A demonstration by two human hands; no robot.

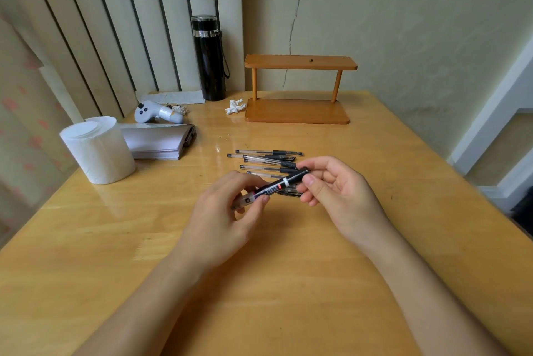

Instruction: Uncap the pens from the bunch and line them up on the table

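Note:
A black marker pen [281,184] with a white ring and a clear end is held slanted above the table between both hands. My left hand [230,211] grips its lower, clear end. My right hand [331,188] pinches its upper black end between thumb and fingers. Just behind the hands, several clear gel pens [266,160] with black grips lie side by side on the wooden table [288,283]. Dark caps or pens [290,192] lie under my right fingers, mostly hidden.
A toilet paper roll [96,151] and a stack of paper [158,141] sit at the left. Behind them lie a grey handheld device [157,113], a black flask [209,58], a crumpled tissue [235,106] and a small wooden shelf [298,90] by the wall.

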